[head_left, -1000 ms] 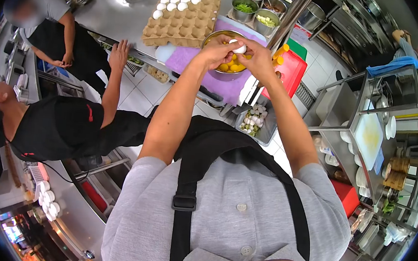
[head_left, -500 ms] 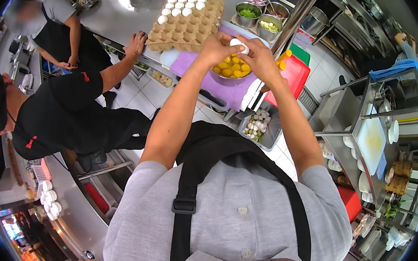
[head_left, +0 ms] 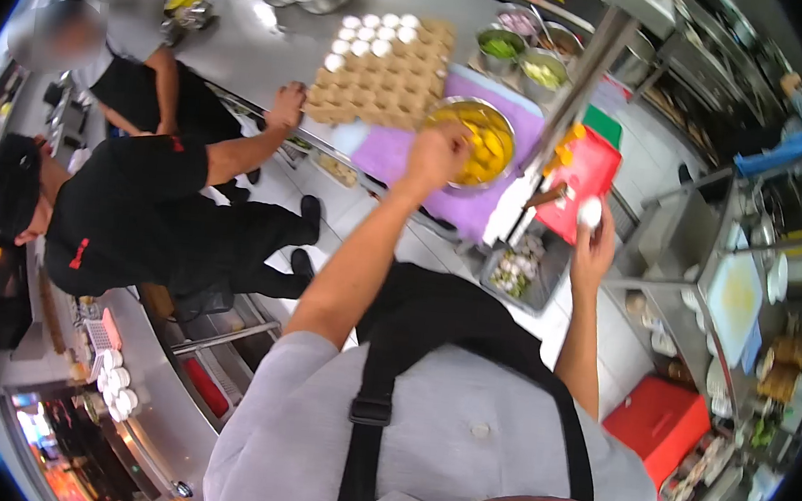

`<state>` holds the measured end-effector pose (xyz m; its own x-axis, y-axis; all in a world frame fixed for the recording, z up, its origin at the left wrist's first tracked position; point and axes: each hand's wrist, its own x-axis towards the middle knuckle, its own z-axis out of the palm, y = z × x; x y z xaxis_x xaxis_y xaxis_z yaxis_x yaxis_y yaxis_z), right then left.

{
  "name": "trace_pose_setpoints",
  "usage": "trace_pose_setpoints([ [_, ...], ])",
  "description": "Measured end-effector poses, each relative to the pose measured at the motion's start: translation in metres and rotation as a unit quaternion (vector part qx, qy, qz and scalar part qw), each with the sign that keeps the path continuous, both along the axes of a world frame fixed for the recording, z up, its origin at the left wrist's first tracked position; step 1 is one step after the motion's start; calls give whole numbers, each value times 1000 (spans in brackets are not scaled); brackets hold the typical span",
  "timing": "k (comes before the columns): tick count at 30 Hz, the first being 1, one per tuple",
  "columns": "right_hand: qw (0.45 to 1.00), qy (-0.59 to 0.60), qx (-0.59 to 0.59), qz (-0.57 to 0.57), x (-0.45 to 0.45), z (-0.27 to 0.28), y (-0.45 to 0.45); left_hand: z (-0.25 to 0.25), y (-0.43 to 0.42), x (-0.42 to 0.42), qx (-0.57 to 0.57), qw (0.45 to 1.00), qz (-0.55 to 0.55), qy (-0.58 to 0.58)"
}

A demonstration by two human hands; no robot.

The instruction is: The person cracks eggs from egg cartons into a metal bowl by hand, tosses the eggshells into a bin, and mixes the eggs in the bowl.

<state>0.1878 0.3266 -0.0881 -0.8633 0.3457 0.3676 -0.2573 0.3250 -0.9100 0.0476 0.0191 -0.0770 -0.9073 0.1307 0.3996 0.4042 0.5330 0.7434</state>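
Observation:
Over the left rim of a metal bowl (head_left: 508, 145) full of yellow yolks is my left hand (head_left: 438, 158), its fingers pinched together; what they hold, if anything, is hidden. My right hand (head_left: 594, 244) is out to the right, beside the red board, with a white eggshell (head_left: 590, 212) between its fingers. The bowl rests on a purple cloth (head_left: 386, 154). Left of it, a cardboard egg tray (head_left: 381, 91) carries several white eggs at its far left part and bare hollows elsewhere.
Metal containers (head_left: 499, 51) of chopped food stand behind the bowl. A metal post (head_left: 583, 76) rises at right. Below is a bin (head_left: 541, 287) with shells and scraps. At left, a co-worker's hand (head_left: 287, 107) touches the counter edge; another person stands beyond.
My hands, together at the white egg over the bowl before, are now apart. The right hand has moved right and down with the shell. The view has shifted, and the co-worker at left has moved.

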Motion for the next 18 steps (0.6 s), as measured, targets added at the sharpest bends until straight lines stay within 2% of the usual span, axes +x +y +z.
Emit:
trace_pose_setpoints([
  [1, 972, -128, 194, -31, 9, -28, 21, -4, 2, 2, -25, 999, 22, 13],
  [2, 924, -85, 372, -34, 19, -69, 49, -4, 3, 5, -43, 999, 29, 16],
  [4, 943, -266, 175, -97, 20, -26, 33, 1, 5, 3, -55, 996, 48, 56],
  [5, 968, -204, 139, -34, 9, -6, 25, 2, 4, 7, -52, 994, 54, 84],
  [6, 984, -145, 99, 24, 4, 16, 16, 6, 1, 10, -56, 996, 44, 60],
  [7, 987, -143, 51, 60, -6, 67, -21, 12, 1, 13, -55, 997, 32, 34],
  [9, 975, -131, -30, 176, -44, 101, -71, 17, 3, 13, -57, 998, 18, 8],
  [10, 976, -95, 33, 192, -69, 120, -107, 17, 2, 13, -62, 998, 18, 6],
  [11, 961, -58, 90, 256, -100, 124, -135, 16, 0, 14, -67, 998, 20, 4],
  [12, 954, -33, 73, 288, -133, 118, -172, 11, 0, 12, -80, 996, 21, -14],
  [15, 907, -94, 155, 380, -222, 113, -276, -26, 3, 2, -125, 991, 8, -56],
  [16, 902, -61, 216, 369, -248, 101, -304, -36, 3, -3, -144, 988, -7, -62],
  [18, 874, 21, 337, 350, -300, 80, -364, -27, -1, 1, -92, 992, -26, -82],
])
